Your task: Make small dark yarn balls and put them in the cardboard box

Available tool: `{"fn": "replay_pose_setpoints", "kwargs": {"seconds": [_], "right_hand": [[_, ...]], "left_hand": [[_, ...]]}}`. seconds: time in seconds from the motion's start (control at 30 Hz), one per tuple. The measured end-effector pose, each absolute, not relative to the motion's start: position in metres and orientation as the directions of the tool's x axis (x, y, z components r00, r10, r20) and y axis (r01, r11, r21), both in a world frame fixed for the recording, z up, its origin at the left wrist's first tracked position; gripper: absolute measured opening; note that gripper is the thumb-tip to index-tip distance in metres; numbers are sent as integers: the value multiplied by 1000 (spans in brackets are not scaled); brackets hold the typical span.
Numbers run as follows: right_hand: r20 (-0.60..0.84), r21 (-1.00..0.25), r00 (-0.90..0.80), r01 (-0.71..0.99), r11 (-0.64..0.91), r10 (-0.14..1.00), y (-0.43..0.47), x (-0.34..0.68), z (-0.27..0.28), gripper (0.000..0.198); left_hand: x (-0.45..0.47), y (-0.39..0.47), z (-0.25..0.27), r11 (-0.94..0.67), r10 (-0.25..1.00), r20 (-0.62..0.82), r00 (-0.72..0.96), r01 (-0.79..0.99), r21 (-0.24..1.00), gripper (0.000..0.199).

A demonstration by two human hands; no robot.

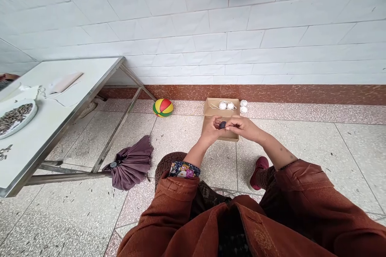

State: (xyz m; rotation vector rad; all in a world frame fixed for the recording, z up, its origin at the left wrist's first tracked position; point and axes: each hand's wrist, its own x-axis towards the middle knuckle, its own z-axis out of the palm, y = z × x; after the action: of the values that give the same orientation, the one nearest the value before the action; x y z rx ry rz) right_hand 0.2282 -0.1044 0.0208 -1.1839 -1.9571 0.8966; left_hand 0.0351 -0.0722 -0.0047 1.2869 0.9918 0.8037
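Note:
My left hand [212, 128] has its fingers curled round a small dark ball [222, 125] that looks like wound yarn. My right hand [241, 125] is closed in a pinch at the ball's right side; the strand or edge between its fingertips is too small to make out. Both hands are above the near half of a shallow cardboard box [227, 139]. In the box's far half lie white yarn balls [222, 105] with loose strands. More white balls [243, 106] sit on the floor against its right side.
At left stands a metal-framed table [90, 73] bearing a plate [33, 117] of seeds and a pale pouch [65, 83]. A folded purple umbrella [132, 164] leans by its leg. A colourful ball [163, 107] rests near the tiled wall [193, 28]. My red shoe [258, 172] is on the floor.

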Motion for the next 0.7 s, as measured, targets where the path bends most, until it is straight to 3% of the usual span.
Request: {"fn": "replay_pose_setpoints", "kwargs": {"seconds": [0.13,0.27,0.37,0.5,0.7], "right_hand": [[233,-835,-250,444,325,940,-97,234,17,17],[167,-884,-148,415,214,975,-92,238,8,17],[122,-880,-116,446,161,986,-92,237,5,17],[136,-824,-181,525,213,974,-96,232,4,18],[126,-832,-352,472,293,927,-105,226,11,12]], "left_hand": [[38,-77,1,113,805,-103,584,19,993,78],[37,-79,9,169,764,-67,641,-99,981,74],[37,-79,11,245,793,-96,601,-170,954,58],[37,-75,7,289,875,-171,453,-205,935,43],[36,-70,-3,214,929,-180,322,-73,974,36]]}}
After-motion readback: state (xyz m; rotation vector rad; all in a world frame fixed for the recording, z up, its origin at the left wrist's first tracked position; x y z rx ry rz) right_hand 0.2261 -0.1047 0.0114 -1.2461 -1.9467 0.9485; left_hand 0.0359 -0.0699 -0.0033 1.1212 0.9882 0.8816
